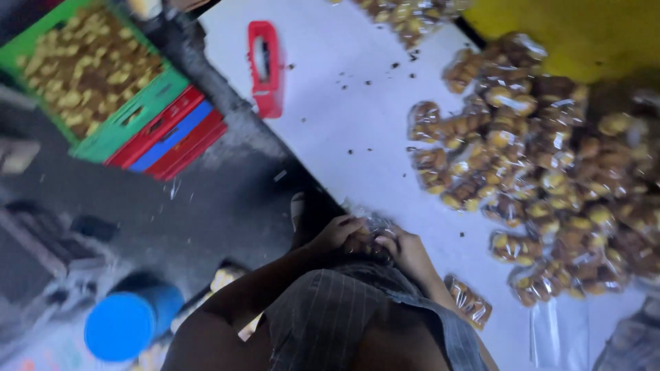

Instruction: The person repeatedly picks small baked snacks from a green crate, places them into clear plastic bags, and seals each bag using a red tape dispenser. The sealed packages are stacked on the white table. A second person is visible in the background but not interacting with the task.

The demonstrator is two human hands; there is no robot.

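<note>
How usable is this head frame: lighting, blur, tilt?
Head view: tilted and motion-soft overall; white table bright, while left hand and right hand sit in shadow, pinching a clear packet; the bagged snack pile smears, glare hiding detail.

Red tool [265, 67] — stacked crates [134, 117] — blue lid [119, 325]

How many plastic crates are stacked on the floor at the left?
3 show: the green crate of snacks on top, a red crate under it, and a second red crate lowest, behind a blue strip. More may be hidden.
</note>
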